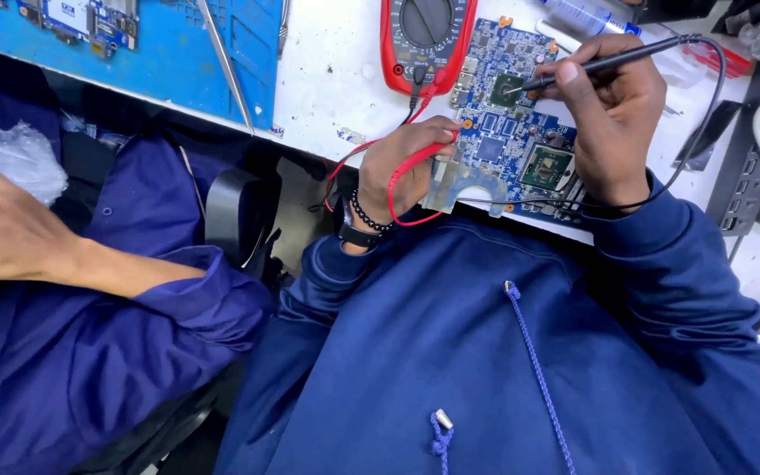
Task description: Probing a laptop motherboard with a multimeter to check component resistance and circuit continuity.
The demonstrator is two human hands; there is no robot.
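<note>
Blue fleece fills the near part of my view: my own hooded top with its cord hanging down, and to the left a co-worker's sleeve and bare hand, which are not mine, resting near a wad of bubble wrap. Just beyond my chest, at the near edge of the white desk, lies the blue circuit board, flat and partly overhanging toward me. My left hand, with a bead bracelet and watch at the wrist, has its fingers curled shut on the red probe lead at the board's near left corner, beside a bare metal bracket; where that probe's tip touches I cannot tell. My right hand is bent at the wrist above the board's right side, fingers pinched together around the black probe like a pen, its tip set on the dark square chip near the far edge. Farther still sits the red multimeter, both leads plugged into it. I judge the probing to be midway: the probes are placed, but the meter's screen is out of view, so no reading shows. Far left lies a blue mat with another small board.
</note>
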